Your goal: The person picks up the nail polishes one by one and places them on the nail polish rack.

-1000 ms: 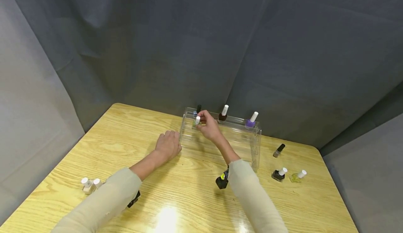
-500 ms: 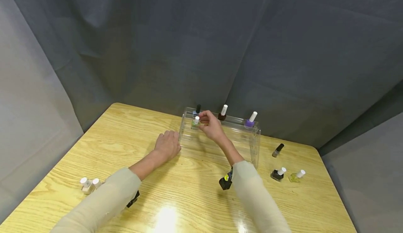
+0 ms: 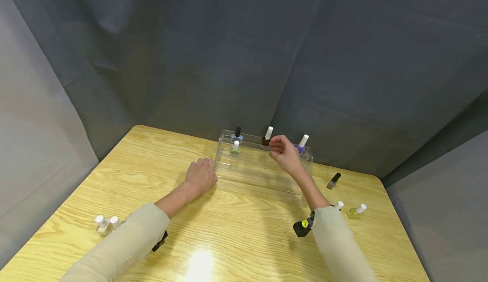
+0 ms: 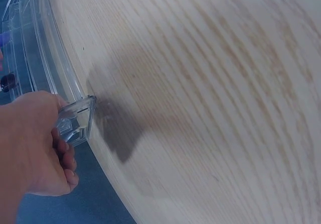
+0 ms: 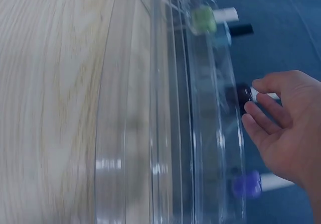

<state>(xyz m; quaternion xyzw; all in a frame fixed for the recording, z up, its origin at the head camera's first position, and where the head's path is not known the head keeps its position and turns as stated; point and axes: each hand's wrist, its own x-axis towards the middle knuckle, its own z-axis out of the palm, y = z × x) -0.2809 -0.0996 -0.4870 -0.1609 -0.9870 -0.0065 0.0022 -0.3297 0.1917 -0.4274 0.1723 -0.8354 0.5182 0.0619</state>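
Note:
A clear acrylic tiered rack (image 3: 251, 170) stands toward the back of the table, and my left hand (image 3: 200, 175) grips its left end, thumb against the side panel (image 4: 77, 116). My right hand (image 3: 286, 153) hovers in front of the upper tier with nothing in it, its fingers loosely bent near the dark red nail polish bottle (image 5: 244, 94). On the top tier are also a light blue bottle with a black cap (image 3: 237, 137) and a purple bottle (image 3: 301, 148). One tier lower, at the left, stands a green nail polish bottle (image 3: 234, 150) with a white cap.
Right of the rack on the table are a greyish bottle with a black cap (image 3: 332, 183), a yellow bottle (image 3: 354, 213) and a white-capped bottle (image 3: 338, 205) mostly behind the right sleeve. Two pale bottles (image 3: 104, 228) stand by the left sleeve. A dark curtain (image 3: 190, 62) hangs behind.
My right hand has let go of the green nail polish bottle, which stays on the rack, and has moved right to near the dark red one. My left hand keeps its place.

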